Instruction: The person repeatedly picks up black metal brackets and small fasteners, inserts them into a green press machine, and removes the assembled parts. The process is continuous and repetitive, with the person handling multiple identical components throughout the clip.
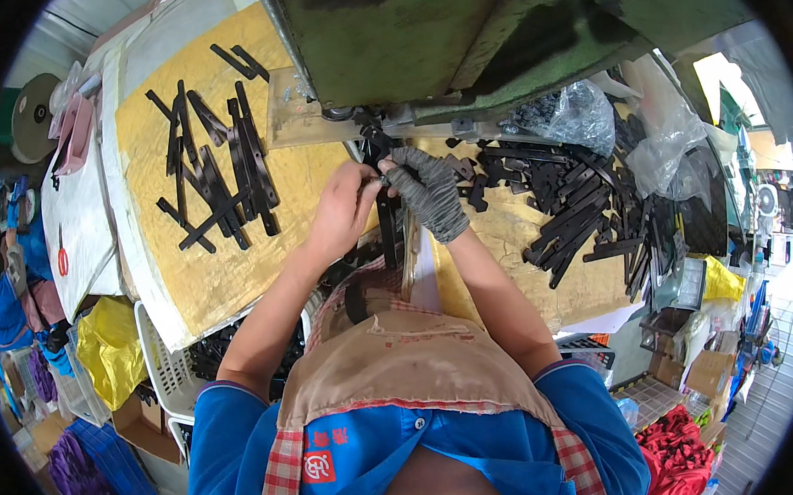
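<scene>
My bare left hand (342,205) and my gloved right hand (432,193), in a grey striped glove, meet at the front of a green machine (383,40). Fingers of both hands are pinched together around a small dark piece whose kind is too small to make out. Just below the fingertips, a black metal strip (387,230) runs down toward my apron; whether either hand grips it is hidden. Dark tooling (376,136) of the machine sits right above my hands.
Several black strips (237,167) lie loosely on the yellow worn tabletop at left. A heap of black strips and small plates (570,204) covers the right side, beside clear plastic bags (670,147). A white plastic basket (163,360) stands below the left table edge.
</scene>
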### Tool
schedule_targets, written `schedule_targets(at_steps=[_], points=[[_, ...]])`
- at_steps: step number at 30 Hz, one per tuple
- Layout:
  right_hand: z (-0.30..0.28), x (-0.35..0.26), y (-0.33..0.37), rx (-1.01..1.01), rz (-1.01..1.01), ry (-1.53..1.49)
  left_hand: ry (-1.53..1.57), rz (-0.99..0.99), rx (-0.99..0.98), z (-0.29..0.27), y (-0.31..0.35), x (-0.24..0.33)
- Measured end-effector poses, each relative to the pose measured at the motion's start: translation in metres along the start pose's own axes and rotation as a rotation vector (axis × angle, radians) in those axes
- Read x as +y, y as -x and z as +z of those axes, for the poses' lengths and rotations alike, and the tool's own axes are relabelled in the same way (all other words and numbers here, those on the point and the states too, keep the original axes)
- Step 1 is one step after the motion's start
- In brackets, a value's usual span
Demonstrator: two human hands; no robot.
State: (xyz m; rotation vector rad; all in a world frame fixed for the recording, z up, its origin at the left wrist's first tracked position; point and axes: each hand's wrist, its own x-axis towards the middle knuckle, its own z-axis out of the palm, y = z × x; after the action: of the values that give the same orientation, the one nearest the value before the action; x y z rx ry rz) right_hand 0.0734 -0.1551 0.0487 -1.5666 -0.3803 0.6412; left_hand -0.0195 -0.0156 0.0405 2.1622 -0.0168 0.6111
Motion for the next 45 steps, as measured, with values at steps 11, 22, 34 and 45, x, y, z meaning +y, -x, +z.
schedule_targets(at_steps=[11, 22, 34, 45], points=[[-0.027, 0.038, -0.023, 0.101, -0.035, -0.33, 0.898, -0.871, 0.261, -0.007, -0.003, -0.016], [0.006, 0.01, -0.051, 0.301, -0.746, 0.736, 1.186, -0.863, 0.23, -0.01, 0.01, -0.054], [-0.029, 0.029, -0.059, -0.099, 0.274, -0.409, 1.075, -1.073, -0.32, 0.016, 0.035, -0.031], [-0.02, 0.065, -0.067, 0.069, 0.254, -0.895, 0.978, -0.928, -0.307, -0.003, 0.029, -0.013]])
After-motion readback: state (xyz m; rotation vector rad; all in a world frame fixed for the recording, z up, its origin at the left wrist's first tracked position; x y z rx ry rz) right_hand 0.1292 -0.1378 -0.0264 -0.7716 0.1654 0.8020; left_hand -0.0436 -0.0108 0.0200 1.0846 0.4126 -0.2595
